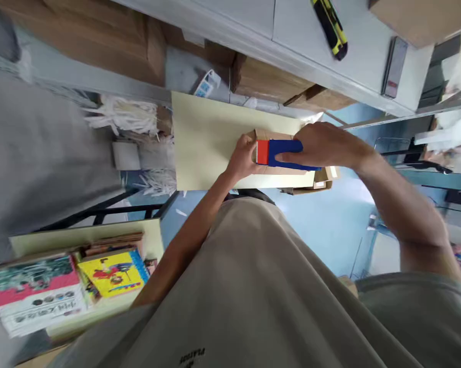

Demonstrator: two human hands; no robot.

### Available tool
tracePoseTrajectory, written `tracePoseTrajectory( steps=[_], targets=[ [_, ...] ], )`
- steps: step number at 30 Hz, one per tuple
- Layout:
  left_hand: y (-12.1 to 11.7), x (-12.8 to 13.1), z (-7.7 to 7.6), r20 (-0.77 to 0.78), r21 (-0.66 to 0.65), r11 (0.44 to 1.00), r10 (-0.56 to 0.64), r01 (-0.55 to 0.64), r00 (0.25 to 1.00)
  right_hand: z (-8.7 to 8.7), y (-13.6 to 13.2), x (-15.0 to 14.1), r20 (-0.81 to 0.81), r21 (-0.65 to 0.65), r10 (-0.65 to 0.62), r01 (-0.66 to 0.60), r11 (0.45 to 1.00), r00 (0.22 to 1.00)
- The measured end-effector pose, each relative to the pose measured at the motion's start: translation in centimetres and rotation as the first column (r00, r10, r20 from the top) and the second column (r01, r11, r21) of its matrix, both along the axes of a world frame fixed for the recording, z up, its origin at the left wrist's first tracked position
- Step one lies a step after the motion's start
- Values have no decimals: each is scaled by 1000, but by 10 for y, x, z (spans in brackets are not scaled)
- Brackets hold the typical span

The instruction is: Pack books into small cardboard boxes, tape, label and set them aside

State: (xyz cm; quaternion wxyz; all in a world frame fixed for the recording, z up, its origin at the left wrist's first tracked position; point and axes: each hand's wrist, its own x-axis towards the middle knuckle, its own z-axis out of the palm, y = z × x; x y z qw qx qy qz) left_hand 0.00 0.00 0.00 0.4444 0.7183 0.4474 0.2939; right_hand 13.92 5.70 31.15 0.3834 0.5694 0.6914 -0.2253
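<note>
A red-and-blue block, shaped like a thick book or a slim box [273, 153], lies lengthwise over a piece of brown cardboard [276, 170]. I cannot tell whether that cardboard is a box or a folded sheet. At the red end, my left hand [242, 157] is closed around the block's left edge, thumb on the far side and fingers on the near side. Over the blue part, my right hand [317, 145] grips from the right, with a finger laid along the top; its other fingers are partly hidden. Beneath is a pale yellow board [203, 138].
On the grey shelf above lie a yellow-and-black utility knife [331, 28] and a phone [395, 66]. Cardboard boxes [270, 79] stand behind the board. Shredded white paper [128, 115] is at left. Books [113, 273] sit lower left, and an open carton [322, 180] is at right.
</note>
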Motion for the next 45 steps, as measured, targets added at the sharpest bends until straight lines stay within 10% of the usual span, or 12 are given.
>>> tracePoseTrajectory(
  steps=[14, 30, 37, 45],
  targets=[
    [-1, -3, -25, -9, -107, 994, -37, 35, 999, -17, -6, 72, 55, -21, -97, 98, 995, 994],
    [-16, -13, -16, 41, -194, 976, 107, -97, 993, -130, -16, 139, 7, -72, -177, 177, 982, 984],
    [-47, 42, -17, -75, -188, 705, 684, -684, 725, -144, -17, 156, -129, -90, -127, 116, 989, 983],
    [-47, 62, -16, -159, -73, 573, 801, -816, 577, -131, -15, 178, -266, -122, -106, 76, 990, 958]
  ],
)
